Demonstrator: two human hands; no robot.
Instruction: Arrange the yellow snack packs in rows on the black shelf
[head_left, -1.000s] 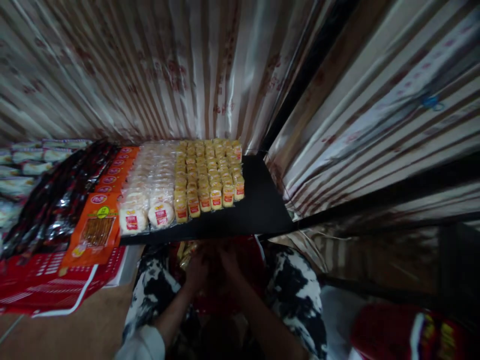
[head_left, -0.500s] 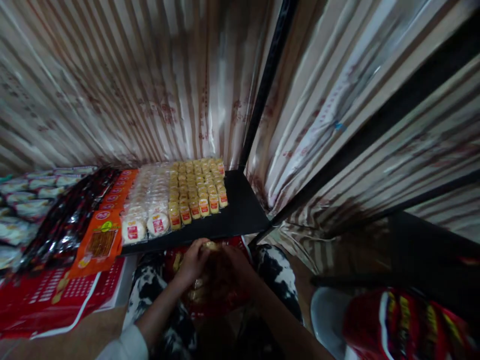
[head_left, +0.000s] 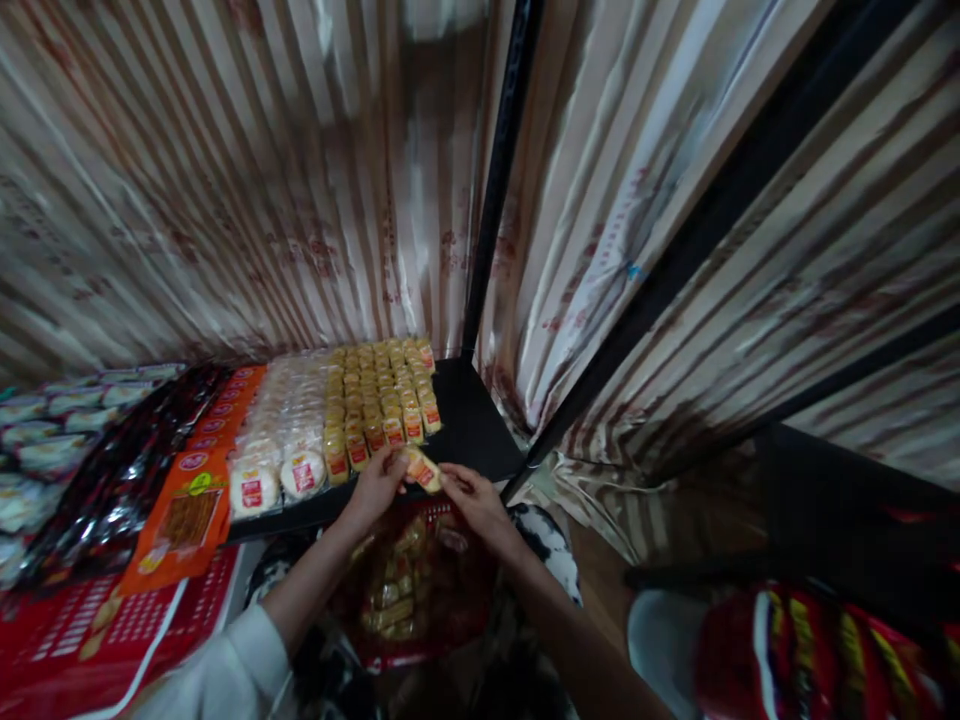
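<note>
Between my two hands is a small yellow wrapped snack (head_left: 423,470) with a red label. The fingers of my left hand (head_left: 381,482) pinch its left end, and my right hand (head_left: 474,502) pinches its right end. It is held just over the front edge of the black shelf (head_left: 480,430). Below, a red basket (head_left: 390,660) between my knees holds more yellow wrapped snacks (head_left: 397,590). Rows of similar yellow packets (head_left: 382,390) stand on the shelf just beyond my hands.
Left of the yellow rows lie round white packaged cakes (head_left: 303,474), orange snack bags (head_left: 184,510), dark shiny packets (head_left: 142,450) and white packets (head_left: 56,440). A red basket (head_left: 67,640) stands at lower left. Black posts (head_left: 499,190) and striped curtains surround the shelf. Red packages (head_left: 817,650) sit at lower right.
Both hands have risen from over the basket to the shelf's front edge, with the yellow snack now plainly in view between them. The camera view has shifted slightly.
</note>
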